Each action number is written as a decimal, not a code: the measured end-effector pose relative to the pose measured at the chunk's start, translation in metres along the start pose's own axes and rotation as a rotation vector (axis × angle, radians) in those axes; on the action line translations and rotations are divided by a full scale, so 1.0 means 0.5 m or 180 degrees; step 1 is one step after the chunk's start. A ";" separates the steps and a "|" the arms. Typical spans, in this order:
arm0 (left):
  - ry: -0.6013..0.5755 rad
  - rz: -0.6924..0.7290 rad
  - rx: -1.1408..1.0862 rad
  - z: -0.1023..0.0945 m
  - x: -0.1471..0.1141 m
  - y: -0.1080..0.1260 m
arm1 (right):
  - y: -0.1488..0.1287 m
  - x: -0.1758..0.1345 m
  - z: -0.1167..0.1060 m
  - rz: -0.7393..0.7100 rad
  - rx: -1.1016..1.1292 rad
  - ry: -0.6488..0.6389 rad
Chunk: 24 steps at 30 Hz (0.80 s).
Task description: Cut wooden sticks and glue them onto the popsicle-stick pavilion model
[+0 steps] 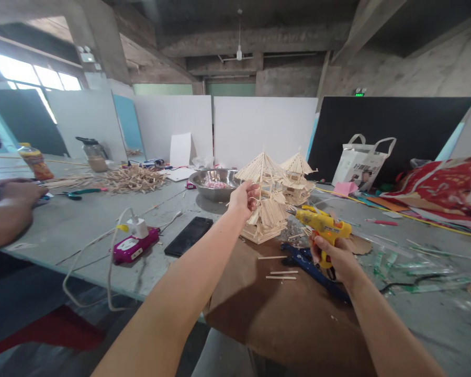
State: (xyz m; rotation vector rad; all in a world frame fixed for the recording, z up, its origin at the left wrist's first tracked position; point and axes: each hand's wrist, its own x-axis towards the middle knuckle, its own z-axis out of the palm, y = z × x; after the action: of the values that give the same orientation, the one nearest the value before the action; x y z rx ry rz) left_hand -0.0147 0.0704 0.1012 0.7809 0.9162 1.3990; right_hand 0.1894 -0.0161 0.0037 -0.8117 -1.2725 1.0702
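My left hand (243,201) is closed at the near left side of a small pavilion model (269,217) built of thin wooden sticks, between its upper and lower roofs. What exactly the fingertips grip is partly hidden. In my right hand (335,254) is a yellow hot glue gun (329,226), its nozzle pointing left, close to the model's lower roof. Behind stands a second stick model (298,175). Under the glue gun lie blue-handled pliers (312,272), with several loose sticks (281,278) beside them on a brown board (259,314).
Left of the model are a metal bowl (214,183), a black phone (188,236) and a purple power strip (135,246) with white cables. A stick pile (135,179) lies farther back. Another person's hand (21,192) is at far left. Clear plastic scraps (412,267) lie right.
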 end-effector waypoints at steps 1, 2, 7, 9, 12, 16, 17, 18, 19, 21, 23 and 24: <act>-0.0034 0.0175 -0.0009 -0.002 0.001 -0.006 | 0.000 0.000 0.000 0.0010 0.0011 0.0011; -0.0076 0.0366 -0.0017 -0.004 0.003 -0.012 | -0.001 0.000 0.001 0.0022 0.0019 0.0017; -0.0116 0.1064 0.0178 -0.013 0.012 -0.044 | -0.004 0.001 0.004 0.0053 0.0017 -0.0035; 0.0205 0.1520 0.0490 -0.018 0.013 -0.051 | -0.003 0.001 0.003 0.0056 -0.0026 -0.0057; 0.0569 0.2597 0.1384 -0.034 0.012 -0.047 | -0.001 0.000 0.000 0.0054 -0.0052 -0.0043; 0.0389 0.3960 0.2897 -0.060 0.023 -0.014 | 0.000 -0.001 -0.002 0.0081 0.0017 -0.0017; 0.0287 0.4259 0.3198 -0.065 0.030 -0.004 | 0.000 -0.001 -0.002 0.0089 0.0036 -0.0014; 0.0184 0.4524 0.3459 -0.069 0.037 0.006 | -0.001 -0.001 -0.001 0.0091 0.0058 -0.0006; 0.0098 0.4761 0.3657 -0.071 0.046 0.015 | -0.001 -0.001 -0.001 0.0095 0.0073 0.0000; -0.0087 0.5109 0.3944 -0.074 0.061 0.029 | -0.001 -0.001 0.000 0.0102 0.0100 0.0016; -0.0263 0.5320 0.4104 -0.075 0.074 0.038 | -0.001 -0.001 0.001 0.0125 0.0087 0.0017; -0.0334 0.5389 0.4147 -0.075 0.078 0.042 | -0.001 -0.001 0.001 0.0125 0.0075 0.0016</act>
State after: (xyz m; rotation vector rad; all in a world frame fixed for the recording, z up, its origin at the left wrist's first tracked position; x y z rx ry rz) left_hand -0.0591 0.1075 0.0997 3.0675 0.9879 1.8887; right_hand 0.1892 -0.0167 0.0039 -0.8241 -1.2419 1.1120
